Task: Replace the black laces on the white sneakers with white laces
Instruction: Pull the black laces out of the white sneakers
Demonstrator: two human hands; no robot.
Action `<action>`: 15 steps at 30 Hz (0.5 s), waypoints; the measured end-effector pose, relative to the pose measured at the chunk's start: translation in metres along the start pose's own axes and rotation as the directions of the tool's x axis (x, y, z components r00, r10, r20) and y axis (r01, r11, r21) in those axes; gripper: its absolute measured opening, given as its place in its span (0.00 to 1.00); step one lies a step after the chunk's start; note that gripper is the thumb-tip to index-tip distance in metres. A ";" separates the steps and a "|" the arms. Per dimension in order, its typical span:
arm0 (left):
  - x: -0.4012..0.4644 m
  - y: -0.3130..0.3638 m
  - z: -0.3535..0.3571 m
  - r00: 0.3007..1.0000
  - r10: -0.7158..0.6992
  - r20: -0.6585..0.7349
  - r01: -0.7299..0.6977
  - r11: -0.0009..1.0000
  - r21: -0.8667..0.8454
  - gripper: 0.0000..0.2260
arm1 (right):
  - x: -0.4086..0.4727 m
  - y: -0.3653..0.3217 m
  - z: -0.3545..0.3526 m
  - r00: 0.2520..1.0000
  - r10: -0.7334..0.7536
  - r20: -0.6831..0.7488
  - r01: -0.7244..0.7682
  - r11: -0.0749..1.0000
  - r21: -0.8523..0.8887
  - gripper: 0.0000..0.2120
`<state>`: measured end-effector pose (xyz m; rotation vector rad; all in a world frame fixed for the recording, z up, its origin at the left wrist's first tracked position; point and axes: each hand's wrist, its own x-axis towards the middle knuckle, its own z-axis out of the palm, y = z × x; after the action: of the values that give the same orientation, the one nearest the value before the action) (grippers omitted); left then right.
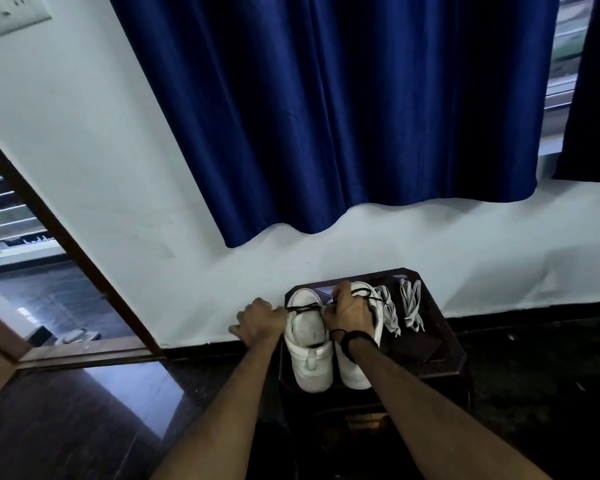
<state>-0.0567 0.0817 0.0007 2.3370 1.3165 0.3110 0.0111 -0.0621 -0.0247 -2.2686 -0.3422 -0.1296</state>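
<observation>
1. Head view. Dark wooden stool (440, 344) stands against a white wall (118, 168), under a blue curtain (343, 116).
2. Two white sneakers side by side on the stool top, heels toward the camera: left sneaker (307, 344), right sneaker (357, 362). They touch or nearly touch along their inner sides.
3. Black laces (303, 308) still cross the upper part of the left sneaker; more black lace shows at the right sneaker, by the fingers.
4. Two bundles of white laces (411, 306) lie on the stool just right of the right sneaker, apart from both hands.
5. Left hand (258, 322) sits at the outer side of the left sneaker, over the stool's left edge. Knuckles face the camera, fingers bent downward. Whether they grip the shoe or the stool edge, I cannot tell.
6. Right hand (349, 311) lies on top of the right sneaker, fingers curled in at the lacing area, pinching black lace there. Dark band on that wrist.
7. Open doorway (21, 271) at left, dark glossy floor (84, 410) below.
</observation>
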 end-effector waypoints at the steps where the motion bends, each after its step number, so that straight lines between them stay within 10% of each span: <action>1: -0.001 -0.002 0.003 0.982 0.179 -0.063 -0.168 0.973 0.157 0.17 | 0.000 0.000 0.001 1.000 -0.005 -0.002 0.005 1.000 -0.001 0.13; 6: -0.007 0.022 0.014 0.606 0.784 0.138 -0.779 0.548 0.305 0.17 | 0.003 0.003 0.004 1.000 -0.013 0.009 0.014 0.999 -0.036 0.14; 11: -0.021 0.030 0.024 0.575 0.811 0.110 -0.771 0.492 0.405 0.09 | 0.005 0.006 0.006 1.000 -0.013 0.013 0.014 0.999 -0.037 0.15; 15: -0.013 0.025 0.010 0.626 0.690 -0.364 -0.653 0.719 0.240 0.07 | 0.005 0.005 0.007 1.000 0.004 -0.004 -0.004 0.999 -0.050 0.15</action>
<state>-0.0408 0.0569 0.0038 2.8702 0.5179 1.0828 0.0170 -0.0594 -0.0322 -2.3178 -0.3357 -0.1425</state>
